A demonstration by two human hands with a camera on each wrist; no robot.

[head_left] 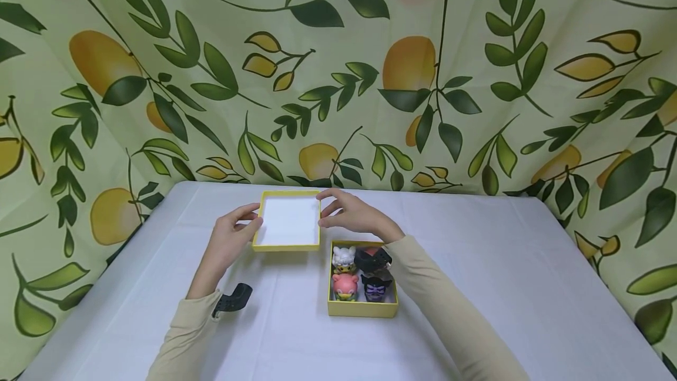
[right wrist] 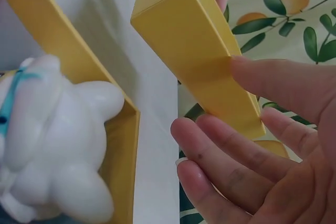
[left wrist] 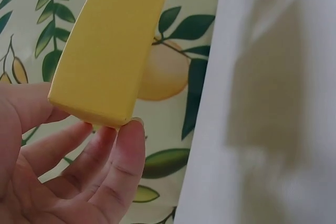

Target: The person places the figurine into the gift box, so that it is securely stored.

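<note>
A yellow box lid (head_left: 285, 247) with a white inside is held up above the table, its inside facing the head camera. My left hand (head_left: 227, 240) pinches its left side between thumb and fingers; in the left wrist view the lid's yellow side (left wrist: 107, 51) meets the fingertips. On the opposite side, my right hand (head_left: 355, 213) grips the right edge, thumb on one face and fingers on another. Below and to the right stands the yellow box (head_left: 362, 309), uncovered. Inside are a white figurine (head_left: 344, 259), a pink one (head_left: 345, 286) and a black-and-purple one (head_left: 375, 289); the right wrist's camera partly hides a reddish item.
A white cloth covers the table (head_left: 285, 334). Behind it hangs a curtain (head_left: 338, 75) printed with leaves and orange fruit. A black wrist camera (head_left: 233, 298) sits on the left wrist, another (head_left: 374, 259) on the right, over the box.
</note>
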